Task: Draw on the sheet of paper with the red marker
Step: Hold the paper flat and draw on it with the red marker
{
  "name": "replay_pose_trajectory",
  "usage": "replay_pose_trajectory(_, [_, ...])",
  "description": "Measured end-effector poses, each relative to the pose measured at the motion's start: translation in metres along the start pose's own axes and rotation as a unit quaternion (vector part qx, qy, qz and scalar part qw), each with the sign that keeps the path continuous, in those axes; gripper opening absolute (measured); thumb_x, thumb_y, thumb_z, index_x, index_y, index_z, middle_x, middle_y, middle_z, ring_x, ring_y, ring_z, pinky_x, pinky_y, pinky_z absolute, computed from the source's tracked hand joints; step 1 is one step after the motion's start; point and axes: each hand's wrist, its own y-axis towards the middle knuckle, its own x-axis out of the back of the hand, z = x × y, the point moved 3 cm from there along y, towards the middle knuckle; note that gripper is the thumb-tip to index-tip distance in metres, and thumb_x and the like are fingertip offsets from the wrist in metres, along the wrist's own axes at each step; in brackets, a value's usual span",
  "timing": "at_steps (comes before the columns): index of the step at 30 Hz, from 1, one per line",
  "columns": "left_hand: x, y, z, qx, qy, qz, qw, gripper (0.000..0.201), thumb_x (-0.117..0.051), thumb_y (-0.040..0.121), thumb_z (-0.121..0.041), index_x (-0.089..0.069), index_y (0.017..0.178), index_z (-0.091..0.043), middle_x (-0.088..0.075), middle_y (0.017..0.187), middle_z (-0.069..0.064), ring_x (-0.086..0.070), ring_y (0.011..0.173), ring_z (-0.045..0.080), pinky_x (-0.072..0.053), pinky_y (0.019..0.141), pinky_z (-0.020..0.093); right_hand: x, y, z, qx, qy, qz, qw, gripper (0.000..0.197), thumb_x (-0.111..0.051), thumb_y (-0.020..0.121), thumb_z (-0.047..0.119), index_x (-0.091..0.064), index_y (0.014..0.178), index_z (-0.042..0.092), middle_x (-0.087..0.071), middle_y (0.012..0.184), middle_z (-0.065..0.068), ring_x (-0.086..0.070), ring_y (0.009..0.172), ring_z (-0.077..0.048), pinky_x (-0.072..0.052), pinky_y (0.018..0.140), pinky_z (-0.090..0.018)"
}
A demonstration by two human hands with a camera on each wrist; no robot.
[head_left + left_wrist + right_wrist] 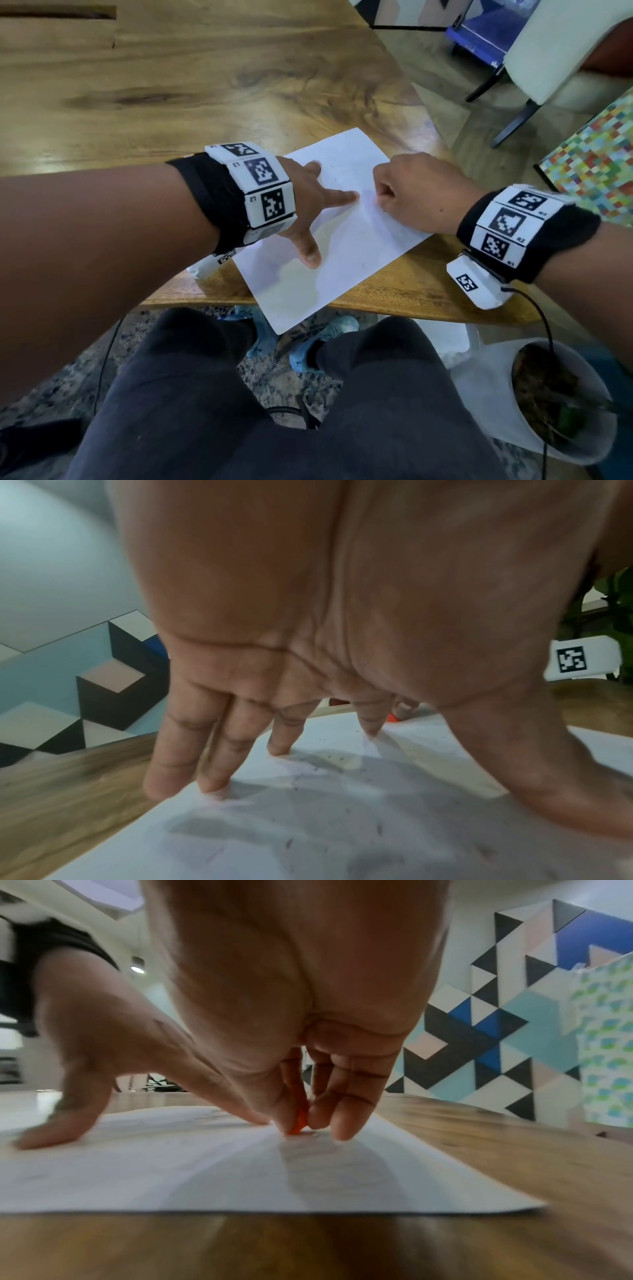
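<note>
A white sheet of paper (346,236) lies askew at the table's near edge, one corner hanging past it. My left hand (315,205) rests on the sheet with fingers spread and straight, fingertips (212,788) pressing the paper (342,818). My right hand (411,192) is curled into a fist on the sheet's right part. Its fingers pinch the red marker (298,1118), whose tip touches the paper (240,1172). The marker (393,717) shows only as a small red bit behind my left fingers, and is hidden in the head view.
The wooden table (171,78) stretches away to the left and back. A potted plant in a white pot (561,401) stands on the floor at the lower right. A chair (561,58) and a colourful checkered panel (596,161) are to the right.
</note>
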Motion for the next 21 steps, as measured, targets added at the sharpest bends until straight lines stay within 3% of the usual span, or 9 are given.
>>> replay_pose_trajectory(2, [0.002, 0.002, -0.001, -0.006, 0.002, 0.0, 1.0, 0.118, -0.07, 0.065, -0.081, 0.01, 0.15, -0.061, -0.02, 0.159, 0.015, -0.046, 0.067, 0.02, -0.03, 0.05, 0.03, -0.002, -0.012, 0.019, 0.042, 0.016, 0.024, 0.999, 0.011, -0.049, 0.093, 0.024, -0.053, 0.083, 0.023, -0.054, 0.088, 0.003, -0.054, 0.084, -0.023, -0.039, 0.062, -0.033])
replay_pose_trajectory(7, [0.003, 0.0, -0.002, 0.001, 0.008, 0.011, 1.0, 0.12, -0.071, 0.063, -0.081, 0.009, 0.15, -0.06, -0.02, 0.158, 0.014, -0.051, 0.075, 0.023, -0.029, 0.05, 0.03, -0.009, -0.04, 0.055, 0.136, 0.052, 0.047, 0.988, 0.013, -0.051, 0.094, 0.022, -0.049, 0.081, 0.021, -0.053, 0.091, 0.002, -0.052, 0.077, -0.022, -0.045, 0.066, -0.037])
replay_pose_trajectory(13, [0.004, -0.004, -0.003, 0.013, -0.015, 0.006, 1.0, 0.118, -0.07, 0.065, -0.081, 0.01, 0.15, -0.061, -0.012, 0.163, 0.015, -0.048, 0.081, 0.026, -0.027, 0.05, 0.029, -0.005, -0.001, -0.006, 0.004, 0.038, 0.008, 0.999, 0.011, -0.05, 0.091, 0.022, -0.057, 0.082, 0.023, -0.059, 0.085, 0.002, -0.057, 0.082, -0.023, -0.048, 0.068, -0.036])
replay_pose_trajectory(16, [0.001, -0.007, -0.001, 0.039, -0.029, 0.003, 0.999, 0.119, -0.066, 0.065, -0.084, 0.012, 0.152, -0.058, -0.015, 0.162, 0.018, -0.049, 0.079, 0.027, -0.028, 0.05, 0.03, 0.0, 0.01, -0.022, -0.028, 0.064, -0.005, 0.998, 0.01, -0.052, 0.087, 0.026, -0.056, 0.078, 0.027, -0.062, 0.083, 0.008, -0.059, 0.082, -0.019, -0.055, 0.074, -0.042])
replay_pose_trajectory(21, [-0.01, -0.012, 0.005, 0.069, -0.038, -0.002, 0.997, 0.118, -0.053, 0.062, -0.095, 0.009, 0.153, -0.055, -0.034, 0.148, 0.015, -0.047, 0.078, 0.028, -0.05, 0.075, 0.038, -0.005, 0.013, -0.018, -0.013, 0.074, -0.01, 0.997, 0.007, -0.048, 0.081, 0.037, -0.054, 0.077, 0.035, -0.06, 0.08, 0.016, -0.057, 0.081, -0.007, -0.045, 0.097, -0.051])
